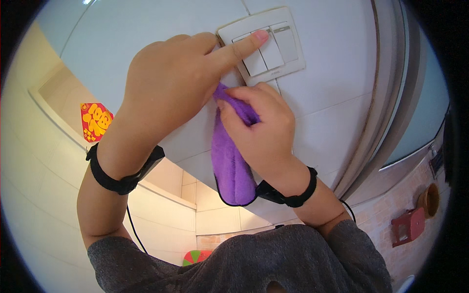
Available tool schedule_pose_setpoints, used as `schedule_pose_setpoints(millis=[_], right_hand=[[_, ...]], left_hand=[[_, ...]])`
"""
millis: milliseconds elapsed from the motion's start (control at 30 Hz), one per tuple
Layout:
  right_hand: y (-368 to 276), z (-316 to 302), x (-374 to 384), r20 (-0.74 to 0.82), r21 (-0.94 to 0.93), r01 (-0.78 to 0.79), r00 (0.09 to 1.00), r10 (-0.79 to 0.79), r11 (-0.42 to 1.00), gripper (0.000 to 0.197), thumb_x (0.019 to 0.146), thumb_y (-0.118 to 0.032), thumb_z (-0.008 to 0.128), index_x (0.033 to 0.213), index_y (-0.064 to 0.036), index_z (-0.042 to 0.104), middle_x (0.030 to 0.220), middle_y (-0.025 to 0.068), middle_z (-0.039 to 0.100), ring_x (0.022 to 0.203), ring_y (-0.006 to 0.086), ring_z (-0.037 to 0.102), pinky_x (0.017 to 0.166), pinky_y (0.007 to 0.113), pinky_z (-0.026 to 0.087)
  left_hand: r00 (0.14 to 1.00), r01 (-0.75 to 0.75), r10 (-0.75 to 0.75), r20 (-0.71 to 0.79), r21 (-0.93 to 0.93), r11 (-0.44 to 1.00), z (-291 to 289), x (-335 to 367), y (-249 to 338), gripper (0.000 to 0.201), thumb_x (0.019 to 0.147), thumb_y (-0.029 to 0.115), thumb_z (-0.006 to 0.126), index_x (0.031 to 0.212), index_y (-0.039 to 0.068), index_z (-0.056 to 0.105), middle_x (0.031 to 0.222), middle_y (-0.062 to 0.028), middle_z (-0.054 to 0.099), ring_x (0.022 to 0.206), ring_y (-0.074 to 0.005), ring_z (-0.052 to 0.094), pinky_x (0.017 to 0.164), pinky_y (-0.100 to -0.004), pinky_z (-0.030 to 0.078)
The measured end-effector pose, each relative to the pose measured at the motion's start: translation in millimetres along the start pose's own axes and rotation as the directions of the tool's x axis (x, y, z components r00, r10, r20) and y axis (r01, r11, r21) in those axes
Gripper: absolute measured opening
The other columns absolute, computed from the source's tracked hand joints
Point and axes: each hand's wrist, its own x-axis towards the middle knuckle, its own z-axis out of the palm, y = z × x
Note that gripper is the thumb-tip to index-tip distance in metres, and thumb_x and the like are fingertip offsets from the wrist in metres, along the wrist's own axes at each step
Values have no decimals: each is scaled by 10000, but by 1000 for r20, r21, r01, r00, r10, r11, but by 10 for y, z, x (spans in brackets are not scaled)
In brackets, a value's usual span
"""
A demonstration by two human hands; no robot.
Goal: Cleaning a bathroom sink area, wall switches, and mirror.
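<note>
My left hand (171, 80) reaches across the wall with its index finger stretched out. That fingertip rests on the upper part of a rocker in the white three-rocker wall switch (287, 49). The other left fingers are curled or hidden behind the hand, and its thumb does not show. Just below, my right hand (266, 124) is closed on a fluffy purple cloth (232, 166) with a dark edge. The cloth hangs folded down from the right thumb and fingers; its upper end meets the lower side of my left hand, where any contact is hard to make out.
White tiles (327, 88) surround the switch. A door frame (386, 102) stands to the right. A red and yellow paper decoration (96, 121) hangs at left. Low at right are a red stool (409, 227) and a brown basket (429, 200). Black bands (122, 185) circle both wrists.
</note>
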Motion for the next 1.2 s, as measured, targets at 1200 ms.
schedule_pose_setpoints(millis=[1200], right_hand=[[156, -680, 349, -112, -64, -258, 962, 250, 964, 207, 820, -183, 685, 860, 19, 662, 763, 61, 652, 693, 106, 570, 659, 248, 462]], left_hand=[[991, 39, -55, -120, -133, 990, 143, -80, -27, 563, 828, 177, 594, 1333, 388, 463, 752, -29, 539, 706, -212, 575, 586, -346, 466]])
